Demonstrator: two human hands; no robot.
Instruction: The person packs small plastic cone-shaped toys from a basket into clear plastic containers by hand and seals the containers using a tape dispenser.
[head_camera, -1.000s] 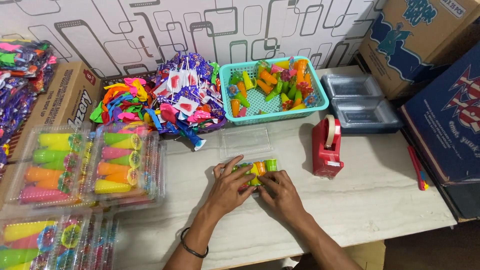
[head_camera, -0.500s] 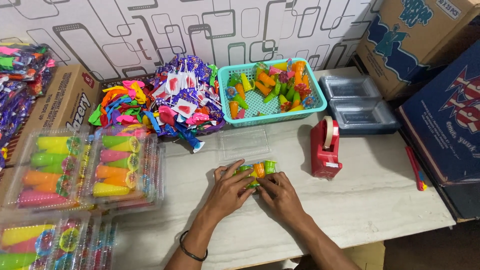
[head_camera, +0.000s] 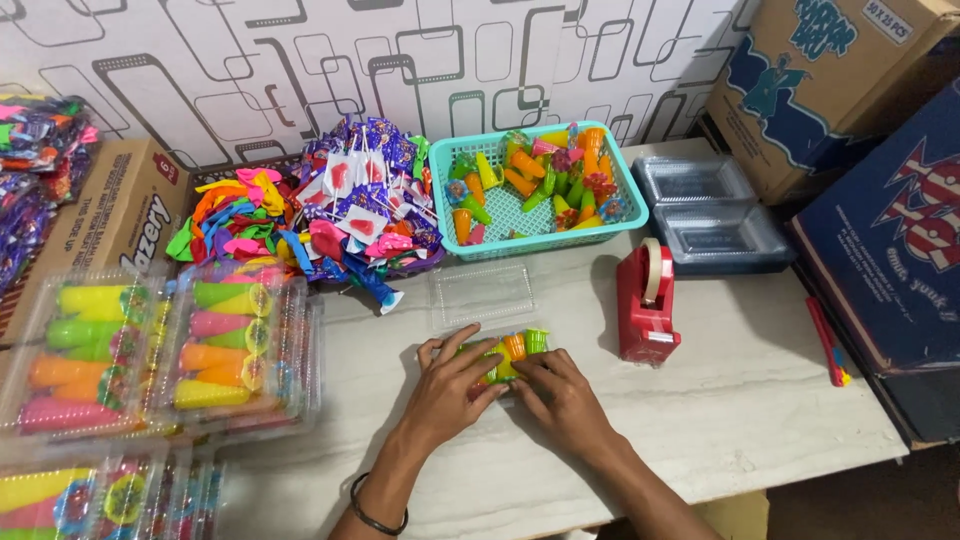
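Little change vs half a second ago: both hands stay pressed on the clear pack, which sits in the same spot at table centre, so the work looks stuck at the pressing-shut stage. Left hand (head_camera: 448, 378) lies flat over the pack's 9 o'clock end, fingers spread narrow, pressing not grasping. Pack (head_camera: 512, 350) holds green and orange cones; long axis runs 9 to 3, cone mouths face 12. Right hand (head_camera: 560, 392) covers the 5 o'clock corner, fingers curled on the edge. Tape dispenser (head_camera: 645, 305) stands at 3, basket (head_camera: 545, 220) at 12
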